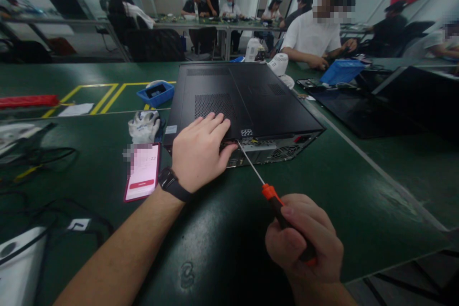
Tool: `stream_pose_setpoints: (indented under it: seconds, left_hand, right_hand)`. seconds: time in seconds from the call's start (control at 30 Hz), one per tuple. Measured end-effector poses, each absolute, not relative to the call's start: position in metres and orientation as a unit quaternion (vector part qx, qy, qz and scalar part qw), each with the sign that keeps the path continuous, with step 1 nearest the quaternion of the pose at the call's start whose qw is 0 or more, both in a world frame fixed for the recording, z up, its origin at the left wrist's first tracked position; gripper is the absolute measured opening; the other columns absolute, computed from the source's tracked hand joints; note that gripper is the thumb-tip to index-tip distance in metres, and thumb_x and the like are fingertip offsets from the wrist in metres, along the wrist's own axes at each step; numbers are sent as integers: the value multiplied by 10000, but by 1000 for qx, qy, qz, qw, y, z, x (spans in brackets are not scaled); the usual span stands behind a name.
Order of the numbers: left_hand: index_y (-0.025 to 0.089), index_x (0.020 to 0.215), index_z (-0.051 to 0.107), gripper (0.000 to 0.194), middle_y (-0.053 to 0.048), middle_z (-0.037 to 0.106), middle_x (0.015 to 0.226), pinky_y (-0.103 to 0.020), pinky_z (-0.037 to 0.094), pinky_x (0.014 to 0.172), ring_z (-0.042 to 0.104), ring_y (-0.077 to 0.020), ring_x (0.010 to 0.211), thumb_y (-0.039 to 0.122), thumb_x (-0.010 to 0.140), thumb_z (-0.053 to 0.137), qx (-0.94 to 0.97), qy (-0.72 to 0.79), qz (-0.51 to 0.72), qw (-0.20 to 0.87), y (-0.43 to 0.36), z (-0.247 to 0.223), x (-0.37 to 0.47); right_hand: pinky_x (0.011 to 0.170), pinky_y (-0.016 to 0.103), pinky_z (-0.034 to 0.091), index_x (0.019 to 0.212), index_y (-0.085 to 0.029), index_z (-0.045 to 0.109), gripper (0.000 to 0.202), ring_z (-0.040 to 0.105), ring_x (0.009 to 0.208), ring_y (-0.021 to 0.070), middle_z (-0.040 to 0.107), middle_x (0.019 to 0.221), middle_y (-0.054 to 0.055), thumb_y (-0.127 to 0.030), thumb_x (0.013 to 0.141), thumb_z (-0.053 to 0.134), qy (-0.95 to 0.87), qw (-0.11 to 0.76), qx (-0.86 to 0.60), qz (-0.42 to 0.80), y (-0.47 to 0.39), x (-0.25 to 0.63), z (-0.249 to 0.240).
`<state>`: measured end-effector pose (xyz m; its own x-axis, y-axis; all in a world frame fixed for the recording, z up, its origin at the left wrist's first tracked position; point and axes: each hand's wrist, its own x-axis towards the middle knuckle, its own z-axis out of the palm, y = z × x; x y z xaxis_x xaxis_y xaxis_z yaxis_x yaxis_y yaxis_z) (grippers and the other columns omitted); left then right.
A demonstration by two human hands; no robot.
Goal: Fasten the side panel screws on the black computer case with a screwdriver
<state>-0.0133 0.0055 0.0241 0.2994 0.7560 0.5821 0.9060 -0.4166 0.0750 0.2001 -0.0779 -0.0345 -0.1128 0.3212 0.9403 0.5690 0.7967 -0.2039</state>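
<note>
Left hand (201, 146) flat and open, right hand (304, 236) closed around a screwdriver (269, 192), both at a black computer case (263, 100).
The case lies on the green bench (358, 191), ports and fan facing the wearer; the left hand rests on its near edge, and the screwdriver's thin shaft reaches that edge beside the thumb. Left of the case lie a phone (146, 168) and white gloves (144, 128).

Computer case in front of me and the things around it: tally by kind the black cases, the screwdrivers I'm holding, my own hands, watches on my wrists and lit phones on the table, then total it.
Black computer case: 1
Screwdriver: 1
Your left hand and right hand: 2
Wristwatch: 1
Lit phone: 1
Total: 6
</note>
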Motion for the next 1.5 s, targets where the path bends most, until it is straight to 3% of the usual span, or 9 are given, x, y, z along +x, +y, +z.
stream_pose_setpoints:
  seconds: [0.2, 0.33, 0.57, 0.67, 0.8, 1.0, 1.23, 1.5]
  left_hand:
    - [152, 1398, 676, 453, -157, 681, 1495, -543, 495, 1211, 624, -349, 1423, 345, 987, 665, -794, -524, -280, 128, 6, 24, -13]
    - [151, 1399, 674, 457, -152, 679, 1499, -534, 488, 1220, 619, -341, 1428, 353, 989, 665, -794, -525, -278, 129, 6, 24, -13]
    - [126, 1386, 681, 460, -160, 686, 1487, -528, 494, 1216, 625, -345, 1420, 350, 985, 673, -795, -522, -280, 135, 6, 23, -14]
    - [132, 1389, 678, 460, -159, 684, 1490, -534, 498, 1212, 627, -347, 1419, 354, 986, 671, -795, -522, -278, 135, 6, 24, -14]
    - [129, 1390, 678, 461, -156, 683, 1492, -523, 498, 1214, 626, -345, 1421, 351, 987, 672, -795, -523, -276, 135, 6, 24, -13]
    - [132, 1389, 680, 460, -155, 686, 1489, -532, 501, 1210, 628, -346, 1418, 349, 983, 675, -795, -522, -278, 134, 6, 25, -13]
    - [120, 1385, 684, 464, -158, 687, 1487, -516, 496, 1215, 630, -345, 1416, 349, 982, 676, -796, -522, -277, 136, 6, 24, -13]
    - [144, 1388, 678, 453, -150, 685, 1491, -530, 495, 1216, 626, -342, 1421, 350, 985, 676, -794, -525, -277, 134, 6, 24, -13]
  right_hand:
    - [572, 369, 589, 1130, -93, 682, 300, 666, 725, 199, 659, 886, 72, -196, 860, 603, -683, 673, -264, -106, -73, 185, -34]
    - [584, 382, 618, 1148, -109, 681, 320, 675, 728, 198, 684, 901, 68, -164, 842, 606, -677, 675, -268, -116, -71, 186, -38]
    - [557, 344, 625, 1245, -124, 667, 304, 666, 688, 171, 687, 851, 44, -251, 977, 599, -684, 657, -273, -163, -70, 191, -40]
    - [601, 372, 651, 1197, -118, 708, 270, 698, 758, 194, 714, 913, 74, -213, 952, 643, -697, 632, -294, -168, -72, 194, -35]
    - [526, 313, 602, 1216, -92, 703, 289, 661, 695, 159, 695, 876, 54, -168, 942, 652, -686, 662, -256, -163, -68, 194, -33]
    - [522, 338, 592, 1113, -99, 714, 269, 646, 679, 174, 658, 832, 63, -311, 992, 600, -678, 667, -256, -176, -65, 190, -35]
    - [583, 398, 620, 1120, -89, 699, 298, 684, 760, 216, 684, 905, 91, -193, 856, 609, -692, 658, -275, -111, -78, 188, -33]
    - [525, 324, 600, 1112, -130, 701, 227, 640, 642, 173, 635, 738, 24, -240, 950, 585, -696, 646, -277, -151, -70, 194, -37]
